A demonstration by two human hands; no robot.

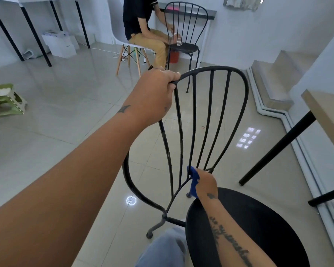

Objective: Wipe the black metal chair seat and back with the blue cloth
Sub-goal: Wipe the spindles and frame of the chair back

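Note:
The black metal chair fills the middle of the head view, with its barred back rising away from me and its round seat at the lower right. My left hand grips the top rail of the back at its left curve. My right hand holds the blue cloth bunched against the lower ends of the back bars, just above the seat. Part of the cloth hangs down below my fingers.
A second black metal chair stands farther back, with a person seated beside it on a white chair. A wooden table with black legs is at the right, steps behind it, a green stool at the left.

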